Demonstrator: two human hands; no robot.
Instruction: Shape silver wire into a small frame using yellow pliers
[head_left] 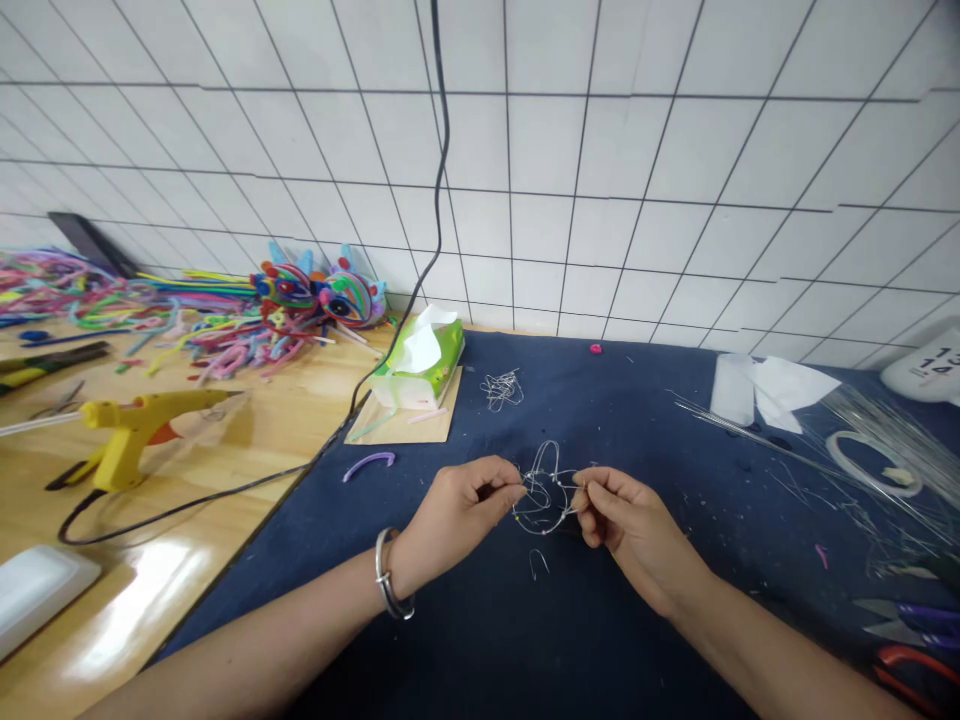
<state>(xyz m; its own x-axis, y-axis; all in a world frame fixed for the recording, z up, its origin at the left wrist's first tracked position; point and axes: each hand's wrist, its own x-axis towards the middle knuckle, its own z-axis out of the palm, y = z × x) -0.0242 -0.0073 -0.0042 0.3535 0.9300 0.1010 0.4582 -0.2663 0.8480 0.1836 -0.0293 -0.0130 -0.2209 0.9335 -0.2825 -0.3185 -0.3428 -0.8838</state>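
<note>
At far L, a yellow glue gun [124,435] is laid on the wood surface, w/ multicol. fuzzy stems [236,345] heaped behind. Two multicol. wrapped pcs [349,298] are set by the wall. A purple curved strip [369,463] is seen on the blue cloth [465,650], near the green tissue pack [442,360].

Approx. centre, the wire frame [553,482] is held just above the cloth, btwn both hands. Its L edge is pinched by the left hand [465,510], fingers narrow; a tangle of wire [501,390] is left beyond. Rounded outline, inner loops & a few small beads are already formed; wrapping isn't seen, so an early-to-mid stage is judged. A short bent wire [539,551] is left unattached below.

The R side is gripped by the right hand [630,520], thumb & fingers closed. Further R, a white ring [874,462] is seen among loose wires.
</note>
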